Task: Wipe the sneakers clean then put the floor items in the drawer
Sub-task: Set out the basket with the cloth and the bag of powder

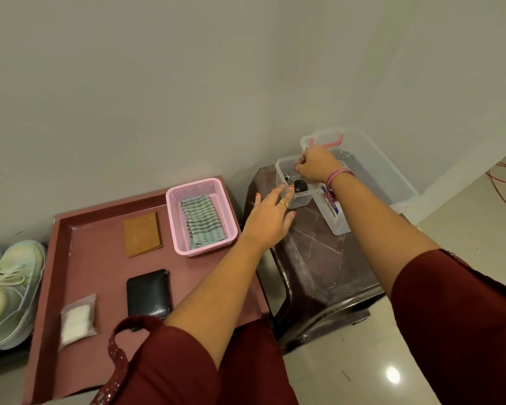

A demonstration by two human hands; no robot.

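I am crouched by a white wall, looking down at a dark red tray (79,258) on the floor and a dark brown plastic stool (327,258) to its right. 2 pale green sneakers (9,290) stand at the tray's left edge. On the tray sit a pink basket (230,226) holding a striped green cloth (202,225), a tan leather square (142,234), a black wallet (149,293) and a small clear bag of white powder (77,320).

On the stool is a small clear plastic container (298,200), just in front of a larger clear bin (392,173). My right hand (316,166) is curled over the container's opening, apparently lowering a bunch of dark metal keys (297,184); I cannot tell exactly what the fingers pinch. My left hand (270,220) is spread, fingertips touching the container's near wall.

To do this well, I judge I should keep the left hand bracing the container so that it does not slide, and release the keys low inside.
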